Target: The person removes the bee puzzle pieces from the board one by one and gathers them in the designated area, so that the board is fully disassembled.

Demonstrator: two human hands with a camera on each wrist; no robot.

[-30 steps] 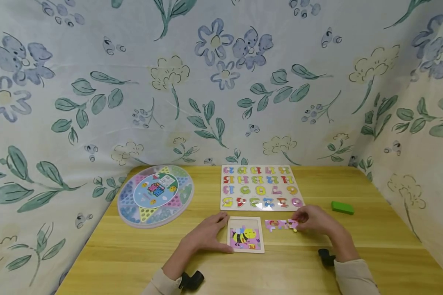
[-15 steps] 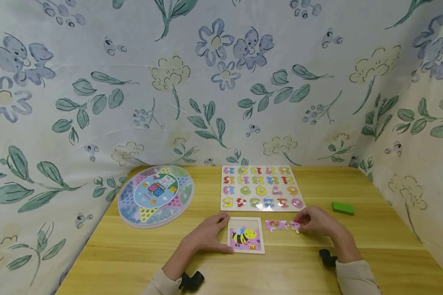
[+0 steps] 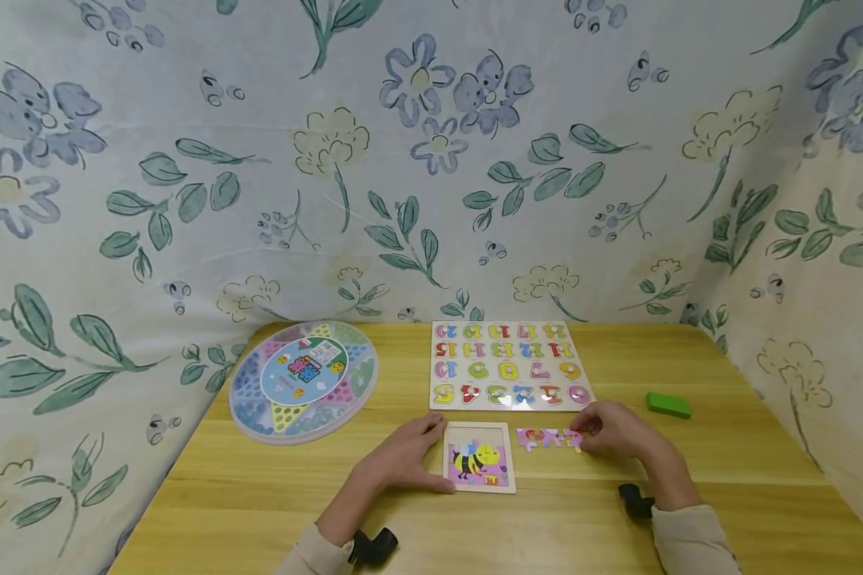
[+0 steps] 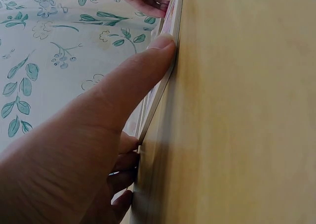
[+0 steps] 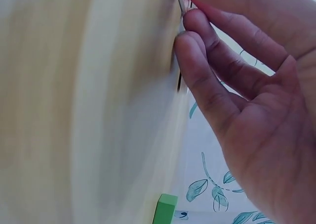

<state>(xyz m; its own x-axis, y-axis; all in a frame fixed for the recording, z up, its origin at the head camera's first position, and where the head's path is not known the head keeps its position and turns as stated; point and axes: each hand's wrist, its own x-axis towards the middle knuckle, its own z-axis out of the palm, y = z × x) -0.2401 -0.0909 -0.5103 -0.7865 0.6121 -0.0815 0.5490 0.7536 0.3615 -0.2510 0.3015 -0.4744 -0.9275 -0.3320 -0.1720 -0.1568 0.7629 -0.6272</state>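
A square wooden puzzle tray with a bee picture fills its lower part, its upper strip showing bare wood. My left hand holds the tray's left side, thumb at the near corner and fingers at the far one; in the left wrist view the thumb lies along the rim. Right of the tray lies a short row of pink jigsaw pieces. At that row's right end, my right hand pinches a pink jigsaw piece between thumb and fingertips, close against its neighbour. The fingers partly hide it.
Behind the tray lies a number puzzle board. A round Chinese checkers set is at the back left. To the right of my right hand sits a green block. Patterned fabric hangs along the table's back edge.
My right hand has shifted slightly right and turned its jigsaw piece a little, then brought it back up against the row. The left hand and tray have stayed put.
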